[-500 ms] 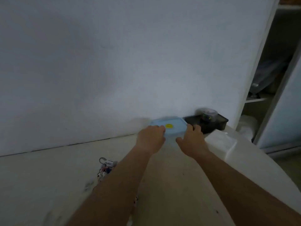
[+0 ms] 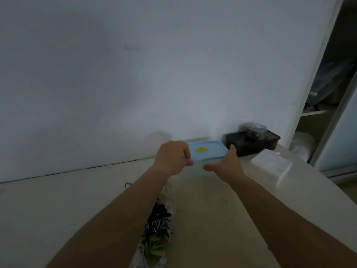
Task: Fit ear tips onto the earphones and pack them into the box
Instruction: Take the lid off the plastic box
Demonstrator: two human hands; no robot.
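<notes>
A: Big to small, quick. What's there?

B: Pale counter (image 2: 222,209) against a white wall. At the back, a blue-lidded box (image 2: 207,150) w/ a yellow dot on the lid, just beside a dark tray (image 2: 253,145) holding a clear round tub (image 2: 253,130). White tissue pack (image 2: 270,167) on the right. Near edge: a tangle of earphones (image 2: 157,225), partly under the left forearm.

A: Hands?

B: Left hand (image 2: 172,157) has its grip closed on the box's left end, fingers over the lid, thumb below. Right hand (image 2: 226,163) cups the right end, fingers on the far corner, thumb spread along the front. Can't tell if the box is lifted or resting.

A: Key relation?

B: Box's long axis runs left–right between both hands; earphones lie well apart, toward the body, nearer the left arm. Prob. box needs to come nearer and be opened.
</notes>
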